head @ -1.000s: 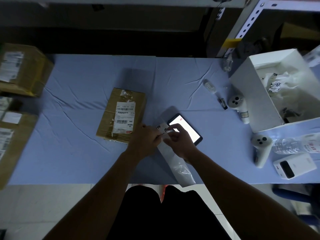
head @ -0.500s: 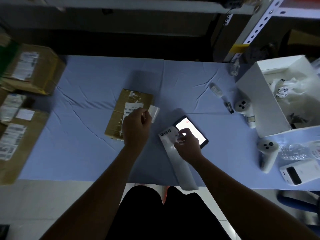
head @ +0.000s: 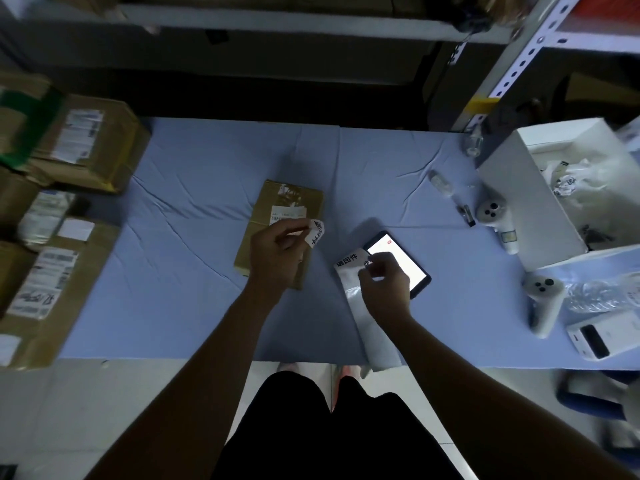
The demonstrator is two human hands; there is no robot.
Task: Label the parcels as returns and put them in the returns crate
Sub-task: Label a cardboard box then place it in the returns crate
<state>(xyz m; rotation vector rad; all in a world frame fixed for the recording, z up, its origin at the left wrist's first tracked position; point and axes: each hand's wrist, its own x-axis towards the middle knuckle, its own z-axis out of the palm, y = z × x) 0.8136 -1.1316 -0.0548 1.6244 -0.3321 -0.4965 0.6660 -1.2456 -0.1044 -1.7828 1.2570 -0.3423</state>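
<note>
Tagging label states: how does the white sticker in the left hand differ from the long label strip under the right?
The small white sticker is lifted, pinched by the left hand over the brown cardboard parcel; the long white label strip lies on the table, held by the right hand. Sticker curled; strip overhangs the near edge. Both carry black print.

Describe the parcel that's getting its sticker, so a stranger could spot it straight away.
Start at the blue-clothed table. Near its middle lies a small brown cardboard parcel, just left of the lit phone, with the left hand holding a peeled sticker over it. Unlike the cardboard boxes stacked at the left edge, it lies alone.
</note>
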